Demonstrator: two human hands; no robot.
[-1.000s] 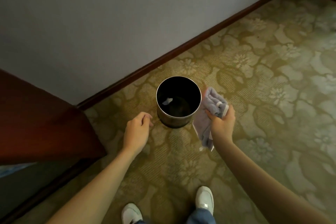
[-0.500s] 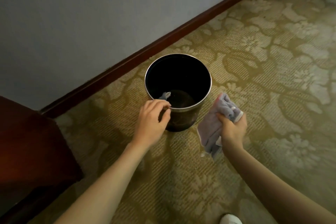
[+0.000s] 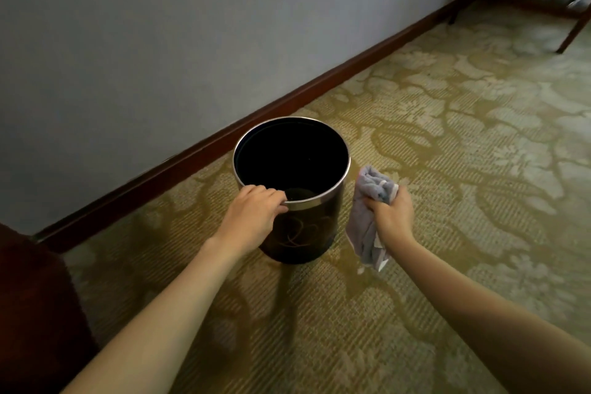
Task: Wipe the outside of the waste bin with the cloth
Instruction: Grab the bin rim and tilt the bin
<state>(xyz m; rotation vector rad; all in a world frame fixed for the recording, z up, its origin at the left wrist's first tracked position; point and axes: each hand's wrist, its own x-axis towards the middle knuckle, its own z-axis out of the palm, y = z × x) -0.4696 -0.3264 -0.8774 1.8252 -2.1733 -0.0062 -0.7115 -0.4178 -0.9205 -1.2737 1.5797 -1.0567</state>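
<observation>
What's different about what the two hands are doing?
The left hand holds the bin by its shiny rim, fingers curled over the edge; the right hand squeezes a bunched grey cloth beside the bin. The left hand touches the bin; the right hand's cloth hangs just next to it, seemingly not on it yet. Both hands are closed round something.

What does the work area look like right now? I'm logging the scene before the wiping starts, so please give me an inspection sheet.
Surface: patterned carpet, olive and pale floral.
Job's things: waste bin upright on the carpet near the wall, dark with a metal rim; grey cloth hanging beside the bin, apart from it.
Clutter: nothing seen.
Hands: left hand grips the bin's near rim; right hand holds the bunched cloth.
Cables: nothing seen.
Surroundings: grey wall with dark baseboard; dark wooden furniture at left; furniture legs at top right.
</observation>
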